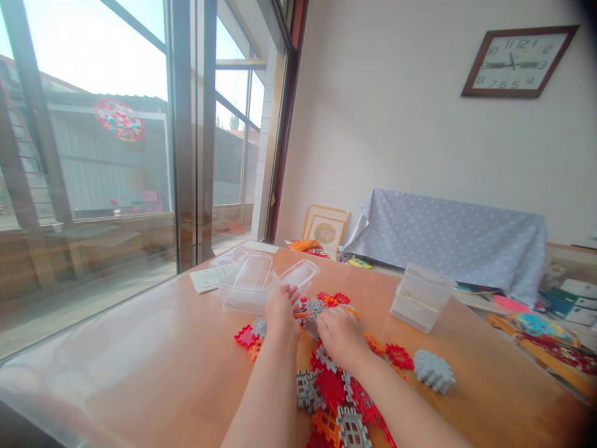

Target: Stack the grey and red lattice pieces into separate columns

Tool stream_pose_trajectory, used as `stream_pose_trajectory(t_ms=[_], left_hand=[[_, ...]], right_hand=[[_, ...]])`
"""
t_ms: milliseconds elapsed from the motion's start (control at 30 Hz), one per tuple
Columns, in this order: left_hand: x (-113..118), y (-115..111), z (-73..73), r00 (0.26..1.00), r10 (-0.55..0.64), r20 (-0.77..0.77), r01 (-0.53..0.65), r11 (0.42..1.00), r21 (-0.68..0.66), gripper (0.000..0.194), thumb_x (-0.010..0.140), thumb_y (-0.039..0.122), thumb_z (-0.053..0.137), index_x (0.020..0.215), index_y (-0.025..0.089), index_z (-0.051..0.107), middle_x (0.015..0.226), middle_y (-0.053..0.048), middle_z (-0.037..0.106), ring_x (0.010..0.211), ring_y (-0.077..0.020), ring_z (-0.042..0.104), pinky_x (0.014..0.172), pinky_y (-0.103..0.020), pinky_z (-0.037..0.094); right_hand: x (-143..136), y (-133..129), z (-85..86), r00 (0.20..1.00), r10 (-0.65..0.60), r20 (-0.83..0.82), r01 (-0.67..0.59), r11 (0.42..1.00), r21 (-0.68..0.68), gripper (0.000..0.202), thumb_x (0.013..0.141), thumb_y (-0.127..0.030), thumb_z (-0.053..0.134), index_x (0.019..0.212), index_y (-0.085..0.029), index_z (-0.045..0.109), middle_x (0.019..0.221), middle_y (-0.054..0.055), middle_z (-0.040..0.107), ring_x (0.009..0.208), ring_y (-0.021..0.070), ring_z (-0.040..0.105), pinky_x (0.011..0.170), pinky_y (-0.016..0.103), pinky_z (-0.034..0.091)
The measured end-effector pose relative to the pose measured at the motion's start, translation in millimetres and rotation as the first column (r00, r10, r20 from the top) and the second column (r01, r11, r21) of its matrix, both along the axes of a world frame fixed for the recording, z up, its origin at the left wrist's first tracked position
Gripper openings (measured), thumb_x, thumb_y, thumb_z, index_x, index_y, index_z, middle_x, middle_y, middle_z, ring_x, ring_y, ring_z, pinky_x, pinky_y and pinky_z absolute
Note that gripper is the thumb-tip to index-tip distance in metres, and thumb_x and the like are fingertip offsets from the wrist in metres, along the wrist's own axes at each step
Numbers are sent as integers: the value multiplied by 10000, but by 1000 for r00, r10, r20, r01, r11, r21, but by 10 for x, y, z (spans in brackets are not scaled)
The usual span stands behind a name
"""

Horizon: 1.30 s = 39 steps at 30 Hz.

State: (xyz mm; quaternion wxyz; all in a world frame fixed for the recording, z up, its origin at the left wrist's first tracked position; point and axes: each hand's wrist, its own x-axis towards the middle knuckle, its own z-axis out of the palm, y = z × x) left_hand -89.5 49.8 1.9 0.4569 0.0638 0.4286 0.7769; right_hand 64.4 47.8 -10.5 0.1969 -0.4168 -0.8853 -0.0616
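My left hand (282, 309) is above the pile, palm turned right, with its fingers loosely apart. An orange interlocking plastic tile (304, 315) lies edge-on by its thumb; I cannot tell whether they touch. My right hand (341, 336) is closed, knuckles up, over the middle of the pile. What its fingertips pinch is hidden, though a grey tile (311, 328) shows beside them. Red tiles (331, 387), grey notched tiles with window-like openings (353, 427) and orange lattice tiles (326, 425) spread under and between my forearms. A few more, such as a red tile (245, 336), lie left of my left wrist.
A stack of grey tiles (433, 371) stands at right, below a clear plastic box (421, 298). Clear containers with lids (247, 292) and a printed sheet (212, 277) lie at the back left. The wooden table (153, 367) runs along a window. Beyond it is a cloth-covered piece (452, 239).
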Motion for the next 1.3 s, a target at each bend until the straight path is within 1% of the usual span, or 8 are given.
stream_pose_trajectory(t_ms=[200,367,567,667,800,1067,1167,1300], left_hand=[[144,4,-12,964,-128,-233,133,991,4,214,755,316,652,907,166,654,899,-92,729,707,-157,652,580,-237,398],[281,-53,5,880,-223,-418,257,966,26,181,749,338,693,790,163,673,788,-57,703,645,-133,575,593,-241,367],[430,-96,-20,723,-301,-622,397,917,18,210,725,369,725,736,169,659,639,9,603,581,-113,480,563,-238,335],[488,-94,-64,651,-360,-668,481,877,-4,141,706,301,703,728,174,647,635,10,596,554,-109,474,543,-237,334],[568,-88,-85,650,-402,-645,537,844,15,109,665,233,680,655,181,584,577,31,547,518,-95,461,520,-224,325],[794,-176,-10,617,-546,-567,666,746,8,255,642,318,769,733,174,580,574,38,564,511,-95,506,529,-217,370],[871,-235,17,568,-593,-571,722,692,-1,325,639,399,793,765,171,598,612,24,599,542,-106,544,560,-226,396],[914,-273,48,550,-567,-613,695,718,-40,356,653,454,781,796,172,615,704,-1,650,626,-126,591,602,-234,407]], right_hand=[[274,217,-94,939,-13,-345,-47,985,-164,467,1013,-406,334,705,-201,619,742,34,657,749,181,569,708,270,396],[465,225,-100,742,-135,-656,-133,931,-341,500,968,-561,382,798,-189,670,782,30,702,799,216,622,720,288,465],[540,67,-26,587,-239,-773,-285,833,-474,531,923,-621,448,983,-173,726,920,76,755,896,265,677,809,357,528],[584,37,-51,583,-238,-777,-307,821,-482,532,933,-603,441,1040,-168,728,1008,97,758,949,276,685,840,380,543],[672,-25,-96,611,-238,-755,-117,916,-383,495,913,-535,524,1214,-170,670,1178,128,714,1068,280,661,938,410,521],[799,-399,73,807,-180,-563,102,981,-168,493,814,-368,697,1287,-242,635,1189,93,682,1124,278,622,983,416,497],[1005,-400,100,812,-186,-552,99,978,-184,515,803,-329,688,1306,-231,626,1251,93,677,1178,280,611,1036,436,473],[1544,-259,144,761,-250,-599,91,955,-282,512,805,-304,652,1311,-233,626,1287,78,679,1185,273,626,1043,439,478]])
